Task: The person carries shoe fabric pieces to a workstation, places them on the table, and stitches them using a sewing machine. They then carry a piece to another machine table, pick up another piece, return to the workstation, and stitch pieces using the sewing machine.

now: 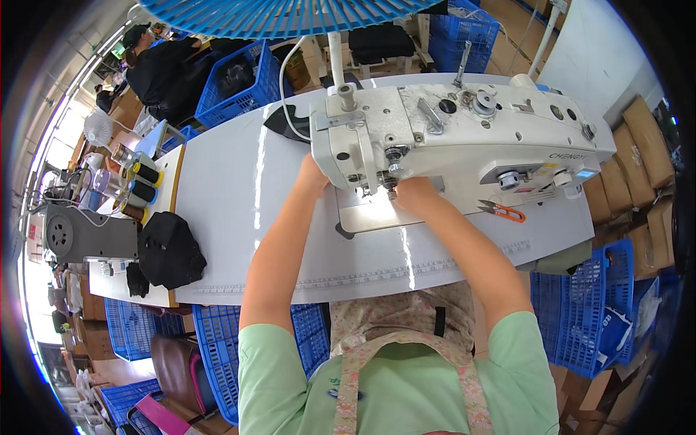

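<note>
Running along the near edge of the white table (217,217) was a ruler strip (362,277). Blue crates (216,355) stood on the floor below, cardboard boxes (647,145) were stacked to the right, and a worker (163,80) in dark clothes sat at the far left.

The right hand (415,192) was just beside the needle area of the sewing machine (464,134); the left hand (313,172) was at the left side of its head, partly hidden. Both hands' fingers were out of sight, so I could not tell whether they were open, closed or gripping. Black cloth (284,123) lay just beyond the left hand.

Counted, there were one sewing machine, one pair of orange-handled snips (510,214) and at least three thread spools (144,192).
</note>
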A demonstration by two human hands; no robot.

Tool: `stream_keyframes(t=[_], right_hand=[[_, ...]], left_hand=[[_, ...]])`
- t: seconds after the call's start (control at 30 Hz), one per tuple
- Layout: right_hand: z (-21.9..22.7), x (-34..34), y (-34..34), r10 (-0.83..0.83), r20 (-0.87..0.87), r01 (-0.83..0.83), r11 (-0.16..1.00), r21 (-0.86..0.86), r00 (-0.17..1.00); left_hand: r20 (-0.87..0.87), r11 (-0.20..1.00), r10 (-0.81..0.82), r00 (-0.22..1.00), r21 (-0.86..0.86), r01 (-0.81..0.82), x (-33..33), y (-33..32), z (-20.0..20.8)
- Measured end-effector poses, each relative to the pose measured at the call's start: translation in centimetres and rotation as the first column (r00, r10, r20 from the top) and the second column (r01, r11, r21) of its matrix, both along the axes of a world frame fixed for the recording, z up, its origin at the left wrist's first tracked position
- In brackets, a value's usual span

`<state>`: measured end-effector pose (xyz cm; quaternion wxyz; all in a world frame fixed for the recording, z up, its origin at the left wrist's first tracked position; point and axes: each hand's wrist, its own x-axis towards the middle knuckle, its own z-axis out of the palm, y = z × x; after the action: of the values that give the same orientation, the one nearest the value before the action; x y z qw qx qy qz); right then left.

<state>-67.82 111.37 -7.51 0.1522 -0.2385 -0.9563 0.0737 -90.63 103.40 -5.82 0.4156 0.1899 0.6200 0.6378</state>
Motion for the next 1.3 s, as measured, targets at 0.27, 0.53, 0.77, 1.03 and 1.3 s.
stream_keyframes(t=[0.27,0.53,0.77,1.03,1.3], right_hand=[[0.2,0.2,-0.2,0.031,-0.065,-0.029,0.999,0.033,0.997],[1.8,2.7,-3.6,0.259,-0.36,-0.274,0.962,0.01,0.896],[1.9,2.9,-4.3,0.237,-0.384,-0.279,0.959,-0.057,0.892],[1.4,2.8,-4.0,0.234,-0.352,-0.272,0.96,-0.062,0.906],[0.8,2.2,-3.3,0.244,-0.368,-0.266,0.964,-0.008,0.897]], left_hand=[[-0.863,0.973,-0.221,0.453,-0.168,0.155,-1.2,-1.3,-2.4],[-0.817,0.933,-0.337,0.467,-0.357,0.048,3.8,-7.6,1.7],[-0.892,0.954,-0.295,0.342,-0.297,0.049,4.1,-8.4,0.2],[-0.908,0.964,-0.232,0.348,-0.263,-0.046,5.0,-7.7,-0.5],[-0.918,0.971,-0.183,0.352,-0.225,-0.083,4.8,-6.5,-0.7]])
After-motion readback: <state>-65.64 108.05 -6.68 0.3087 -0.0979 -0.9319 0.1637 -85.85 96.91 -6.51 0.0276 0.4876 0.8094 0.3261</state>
